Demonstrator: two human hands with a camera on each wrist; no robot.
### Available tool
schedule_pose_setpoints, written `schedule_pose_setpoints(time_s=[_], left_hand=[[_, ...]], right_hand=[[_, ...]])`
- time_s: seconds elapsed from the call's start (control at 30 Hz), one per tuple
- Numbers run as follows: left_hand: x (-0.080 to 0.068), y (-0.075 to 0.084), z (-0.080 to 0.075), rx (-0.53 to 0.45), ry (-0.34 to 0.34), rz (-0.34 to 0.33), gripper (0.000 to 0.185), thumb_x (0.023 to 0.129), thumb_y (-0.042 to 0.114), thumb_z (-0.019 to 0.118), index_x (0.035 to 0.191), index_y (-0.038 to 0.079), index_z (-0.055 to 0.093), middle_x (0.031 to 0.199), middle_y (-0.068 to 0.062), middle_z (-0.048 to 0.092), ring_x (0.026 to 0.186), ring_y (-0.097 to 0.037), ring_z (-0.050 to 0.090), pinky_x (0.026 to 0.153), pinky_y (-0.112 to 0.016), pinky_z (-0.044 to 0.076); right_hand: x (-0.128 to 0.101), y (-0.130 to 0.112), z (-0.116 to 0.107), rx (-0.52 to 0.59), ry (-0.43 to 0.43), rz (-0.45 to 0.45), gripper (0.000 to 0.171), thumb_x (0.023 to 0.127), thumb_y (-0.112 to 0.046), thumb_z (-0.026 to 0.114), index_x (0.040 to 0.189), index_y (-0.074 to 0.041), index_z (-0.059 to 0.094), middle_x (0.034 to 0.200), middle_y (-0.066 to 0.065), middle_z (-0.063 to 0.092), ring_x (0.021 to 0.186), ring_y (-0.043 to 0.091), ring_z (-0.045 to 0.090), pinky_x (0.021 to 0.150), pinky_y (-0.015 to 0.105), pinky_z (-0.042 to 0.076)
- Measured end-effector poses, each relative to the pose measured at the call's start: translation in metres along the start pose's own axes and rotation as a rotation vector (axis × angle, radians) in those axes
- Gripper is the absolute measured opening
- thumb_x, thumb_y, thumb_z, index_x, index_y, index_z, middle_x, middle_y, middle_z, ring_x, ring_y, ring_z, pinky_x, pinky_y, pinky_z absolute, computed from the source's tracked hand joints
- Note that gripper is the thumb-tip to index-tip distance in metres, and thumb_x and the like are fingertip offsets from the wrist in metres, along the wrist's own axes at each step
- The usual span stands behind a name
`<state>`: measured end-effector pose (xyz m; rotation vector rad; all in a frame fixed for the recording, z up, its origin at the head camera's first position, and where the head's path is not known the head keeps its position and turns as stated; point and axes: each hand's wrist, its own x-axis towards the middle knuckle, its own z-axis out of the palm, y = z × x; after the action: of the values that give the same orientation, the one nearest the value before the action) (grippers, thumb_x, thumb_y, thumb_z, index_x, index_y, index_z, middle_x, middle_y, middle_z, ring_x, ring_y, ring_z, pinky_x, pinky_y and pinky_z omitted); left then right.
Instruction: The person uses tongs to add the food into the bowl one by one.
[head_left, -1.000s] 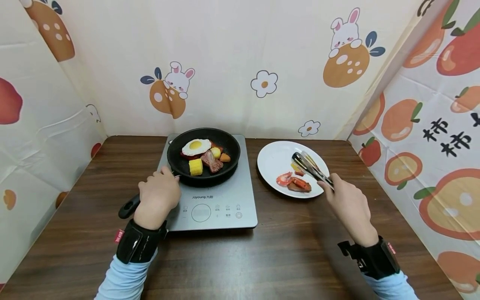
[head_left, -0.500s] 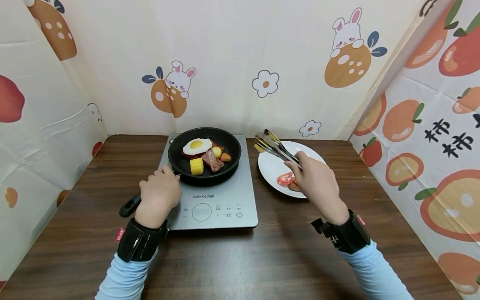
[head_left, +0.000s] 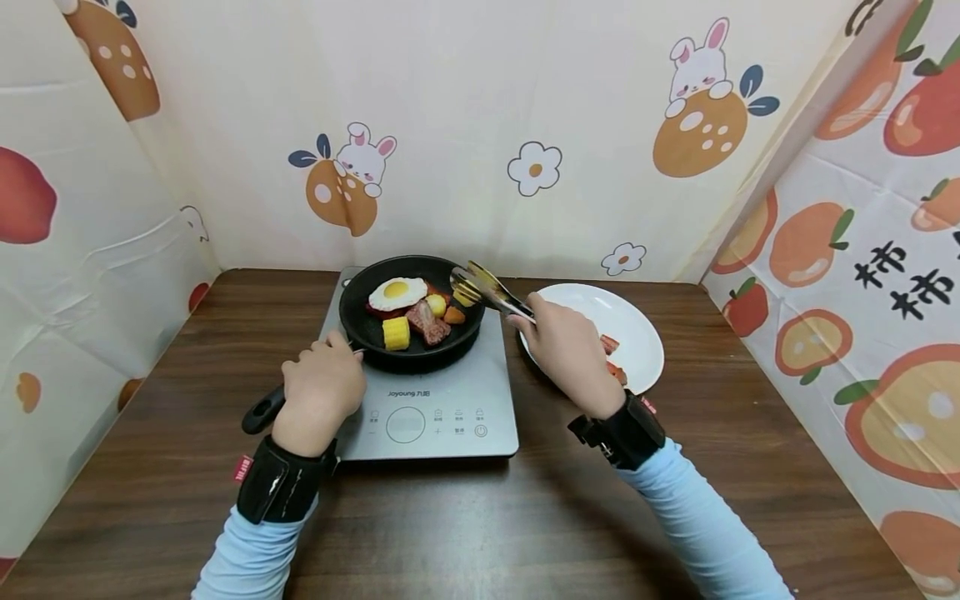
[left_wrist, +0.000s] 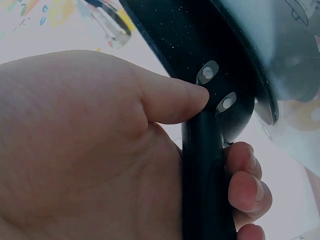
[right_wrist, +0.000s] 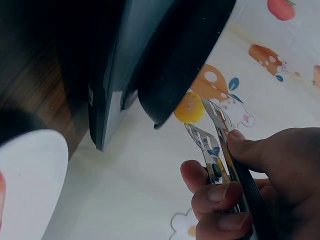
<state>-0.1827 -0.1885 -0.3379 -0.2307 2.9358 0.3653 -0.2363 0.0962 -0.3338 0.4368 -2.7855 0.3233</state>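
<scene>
We see the metal kitchen tongs [head_left: 491,293] running their long axis from the right hand [head_left: 564,354] up and to the left, tips over the right rim of the round black frying pan [head_left: 410,314]. They are shiny steel with slotted ends and a dark handle section, which the right wrist view shows best [right_wrist: 220,150]. Their tips pinch a small yellow piece of food [head_left: 465,297], seen as a rounded orange-yellow lump in the right wrist view [right_wrist: 190,107].

The right hand's grip is curled round the tongs, squeezing them nearly closed on the yellow piece. The left hand [head_left: 321,392] wraps the pan's long black handle [head_left: 262,411], thumb lying along the top near the rivets [left_wrist: 172,102], fingers curled under. The handle points toward the near left.

The pan sits on a flat grey induction cooker [head_left: 442,400] on the dark wooden surface [head_left: 480,517]. In the pan we see a fried egg [head_left: 395,292], a yellow corn chunk [head_left: 395,333], a brown slice of meat [head_left: 427,323], a small orange piece [head_left: 453,315] and a yellow round piece [head_left: 436,304]. Just right of the cooker stands a round white plate [head_left: 637,333], holding reddish pieces of food [head_left: 615,358] partly hidden behind the right hand.
</scene>
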Motion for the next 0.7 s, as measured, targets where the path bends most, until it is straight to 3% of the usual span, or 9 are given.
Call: schedule_pose_setpoints(time_s=[0.47,0.7], left_hand=[[0.001,0.000,-0.001,0.001,-0.012,0.002,0.044,0.111,0.024,0.033,0.123,-0.018,0.041,0.114,-0.041,0.056,0.107,-0.054,0.059,0.093,-0.065,0.045],[0.001,0.000,-0.001,-0.003,-0.017,-0.001,0.044,0.111,0.024,0.034,0.123,-0.018,0.041,0.114,-0.041,0.056,0.107,-0.054,0.059,0.093,-0.064,0.045]], right_hand=[[0.013,-0.012,0.017,-0.037,-0.033,-0.012,0.032,0.105,-0.039,0.057,0.099,-0.008,0.056,0.070,0.006,0.055,0.057,0.024,0.053,0.051,0.039,0.040],[0.011,-0.011,0.018,-0.016,-0.073,0.023,0.039,0.105,-0.044,0.055,0.103,-0.005,0.056,0.074,0.007,0.057,0.057,0.024,0.052,0.051,0.036,0.038]])
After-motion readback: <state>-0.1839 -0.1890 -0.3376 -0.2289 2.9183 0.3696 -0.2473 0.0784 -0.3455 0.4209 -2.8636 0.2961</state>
